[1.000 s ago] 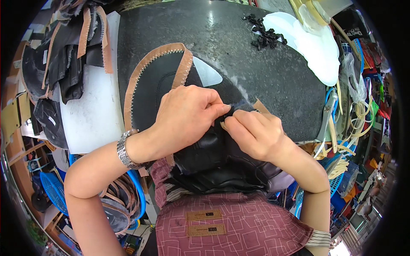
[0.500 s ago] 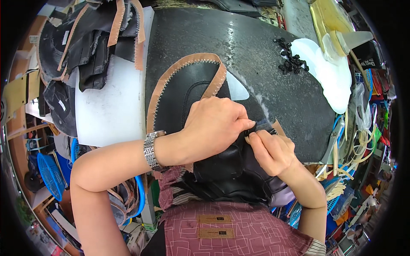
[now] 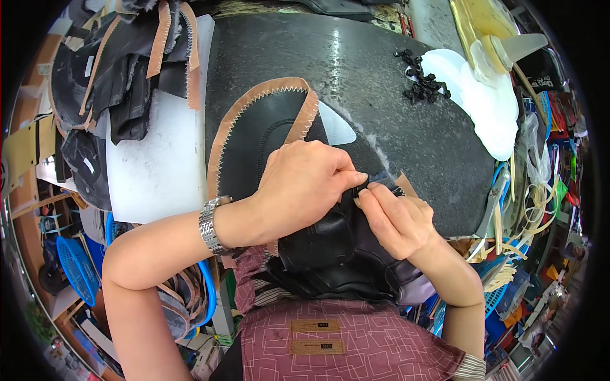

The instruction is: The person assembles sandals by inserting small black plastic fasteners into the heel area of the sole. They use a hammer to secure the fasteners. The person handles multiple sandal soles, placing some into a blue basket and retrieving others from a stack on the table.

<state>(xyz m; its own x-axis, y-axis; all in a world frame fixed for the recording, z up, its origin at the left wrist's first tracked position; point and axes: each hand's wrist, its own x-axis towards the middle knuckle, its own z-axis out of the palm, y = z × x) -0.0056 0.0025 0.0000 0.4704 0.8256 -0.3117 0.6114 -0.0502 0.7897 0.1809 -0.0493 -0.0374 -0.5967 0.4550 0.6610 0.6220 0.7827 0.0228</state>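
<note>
A black leather shoe upper (image 3: 251, 136) with a tan strip (image 3: 219, 143) zigzag-stitched along its edge lies on the dark work surface, and its folded lower part hangs over my lap. My left hand (image 3: 311, 181), wearing a metal watch (image 3: 210, 225) at the wrist, is closed in a pinch on the dark leather. Close beside it, my right hand (image 3: 400, 219) pinches the same dark piece, the fingertips of both hands almost meeting. Whatever small part lies between the fingertips is hidden. Frayed pale lining shows just beyond the right fingers.
Small black pieces (image 3: 422, 79) lie heaped beside a white sheet (image 3: 476, 95), with a yellowish container (image 3: 489, 44) behind. More black uppers (image 3: 127, 89) rest on a white board (image 3: 155, 159) at left. A blue basket (image 3: 76, 267) stands lower left; pale strips (image 3: 499, 279) hang at right.
The whole view has shifted slightly, so things appear a little further left. Both hands keep their pinch at the same place on the leather, with barely any movement of the fingers.
</note>
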